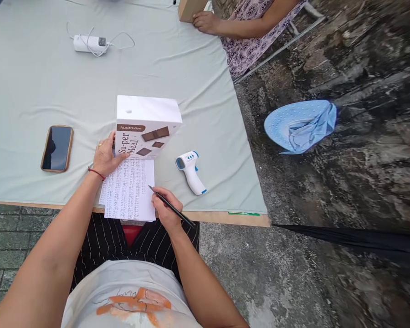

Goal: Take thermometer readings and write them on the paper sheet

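Note:
A white "NutriMotion Su-per Meal" box (149, 130) stands upright on the cloth at the far end of a sheet of paper (130, 196) covered in rows of handwriting. My left hand (106, 156) grips the box's lower left edge, thumb in front and the other fingers partly hidden along its side. Between the fingers of my right hand (167, 209) is a dark pen (172, 207), its tip over the right part of the paper. Just right of the box and paper lies a white and blue infrared thermometer (191, 172).
A phone (57, 148) lies on the left of the cloth-covered table (30, 91). Farther back is a white device with a cable (89, 43). Another person's hand (207, 23) touches a brown box (191, 9). A blue hat (300, 126) lies beyond the table's right edge.

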Motion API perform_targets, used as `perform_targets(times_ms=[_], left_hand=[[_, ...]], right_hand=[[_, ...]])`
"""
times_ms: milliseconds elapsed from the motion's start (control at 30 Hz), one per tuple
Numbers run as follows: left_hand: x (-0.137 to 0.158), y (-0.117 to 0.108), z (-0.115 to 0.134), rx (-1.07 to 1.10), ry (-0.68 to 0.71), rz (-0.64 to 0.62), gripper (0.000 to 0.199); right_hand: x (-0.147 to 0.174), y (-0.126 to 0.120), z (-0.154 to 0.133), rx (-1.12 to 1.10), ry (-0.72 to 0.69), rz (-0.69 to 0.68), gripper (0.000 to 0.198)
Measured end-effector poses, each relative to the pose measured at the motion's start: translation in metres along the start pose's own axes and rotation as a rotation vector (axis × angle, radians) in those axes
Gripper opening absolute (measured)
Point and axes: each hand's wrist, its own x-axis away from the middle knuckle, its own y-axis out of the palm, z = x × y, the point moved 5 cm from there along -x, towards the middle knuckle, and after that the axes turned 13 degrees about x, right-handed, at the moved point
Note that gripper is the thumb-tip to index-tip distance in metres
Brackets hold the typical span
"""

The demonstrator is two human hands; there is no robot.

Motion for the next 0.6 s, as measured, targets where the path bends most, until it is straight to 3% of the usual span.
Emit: perform_targets(times_ms=[100, 367, 600], left_hand=[[0.0, 0.0, 0.0, -0.013, -0.007, 0.001, 0.068], [0.001, 0.0, 0.002, -0.014, -0.012, -0.008, 0.07], [0.001, 0.0, 0.002, -0.015, -0.012, -0.006, 0.071]], right_hand=[[0.0, 0.001, 0.003, 0.017, 0.038, 0.009, 0.019], [0.001, 0.005, -0.013, 0.146, -0.082, 0.058, 0.013], [0.0, 0.008, -0.016, 0.209, -0.13, 0.0, 0.016]])
